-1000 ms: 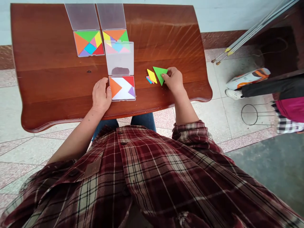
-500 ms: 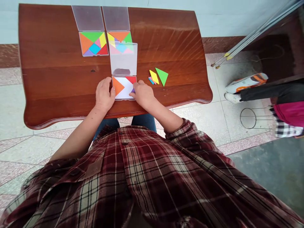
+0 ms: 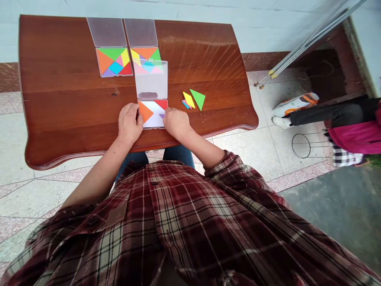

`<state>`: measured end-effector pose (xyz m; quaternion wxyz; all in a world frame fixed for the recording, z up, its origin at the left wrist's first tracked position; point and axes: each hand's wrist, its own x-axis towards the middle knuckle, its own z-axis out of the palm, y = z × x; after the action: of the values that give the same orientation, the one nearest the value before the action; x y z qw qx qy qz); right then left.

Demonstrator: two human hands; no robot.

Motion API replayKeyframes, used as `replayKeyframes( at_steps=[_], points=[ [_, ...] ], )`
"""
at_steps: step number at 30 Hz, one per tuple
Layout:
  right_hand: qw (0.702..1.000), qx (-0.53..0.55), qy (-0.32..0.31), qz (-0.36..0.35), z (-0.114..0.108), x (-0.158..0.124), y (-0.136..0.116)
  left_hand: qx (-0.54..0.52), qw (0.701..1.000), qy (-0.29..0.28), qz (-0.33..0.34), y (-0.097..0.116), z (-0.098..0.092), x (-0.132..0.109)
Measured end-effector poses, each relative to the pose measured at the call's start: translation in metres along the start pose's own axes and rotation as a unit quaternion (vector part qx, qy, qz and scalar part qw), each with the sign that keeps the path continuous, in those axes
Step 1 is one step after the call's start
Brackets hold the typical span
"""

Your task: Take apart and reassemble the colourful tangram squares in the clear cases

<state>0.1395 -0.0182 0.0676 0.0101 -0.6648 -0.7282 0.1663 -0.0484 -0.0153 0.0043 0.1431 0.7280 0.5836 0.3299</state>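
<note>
The box (image 3: 153, 121) is open on the counter (image 3: 74, 111). The left hand (image 3: 130, 124) is loosely open at one side; the right hand (image 3: 177, 121) is curled over the other, but I can't tell if it grips. The pieces (image 3: 198, 99) look light and stiff, so pinch their edges. I see three in this box, four loose, and two more boxes (image 3: 107, 32).

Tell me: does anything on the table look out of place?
One oddity: the lid of the near box overlaps the rear right set, so that set's lower part shows through plastic, unlike the uncovered rear left set.
</note>
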Motion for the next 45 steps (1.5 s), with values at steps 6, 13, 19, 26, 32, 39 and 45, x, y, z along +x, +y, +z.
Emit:
replayKeyframes(
  at_steps=[6, 13, 19, 26, 32, 39, 45],
  points=[
    [0.999, 0.051, 0.004, 0.012, -0.005, 0.006, 0.011, 0.009, 1.0, 0.014, 0.019, -0.003, 0.0, 0.0],
    [0.978, 0.152, 0.115, 0.08, -0.035, 0.035, 0.098, -0.003, 1.0, -0.001, 0.013, -0.004, -0.003, 0.001],
    [0.97, 0.162, 0.115, 0.141, -0.031, 0.056, 0.159, 0.013, 0.999, 0.021, 0.02, -0.005, -0.001, 0.001],
    [0.981, 0.091, 0.143, 0.092, -0.04, 0.03, 0.091, 0.002, 1.0, -0.017, -0.005, 0.003, -0.006, 0.001],
    [0.997, 0.046, 0.029, -0.057, -0.011, 0.039, 0.023, 0.006, 1.0, -0.001, -0.003, 0.003, -0.003, 0.0],
    [0.999, -0.028, 0.022, -0.022, -0.002, 0.045, 0.002, 0.013, 1.0, -0.014, -0.001, 0.004, -0.002, -0.001],
    [0.994, -0.094, 0.023, -0.048, 0.002, 0.049, 0.003, 0.031, 0.999, -0.03, -0.008, 0.01, -0.005, -0.001]
  ],
)
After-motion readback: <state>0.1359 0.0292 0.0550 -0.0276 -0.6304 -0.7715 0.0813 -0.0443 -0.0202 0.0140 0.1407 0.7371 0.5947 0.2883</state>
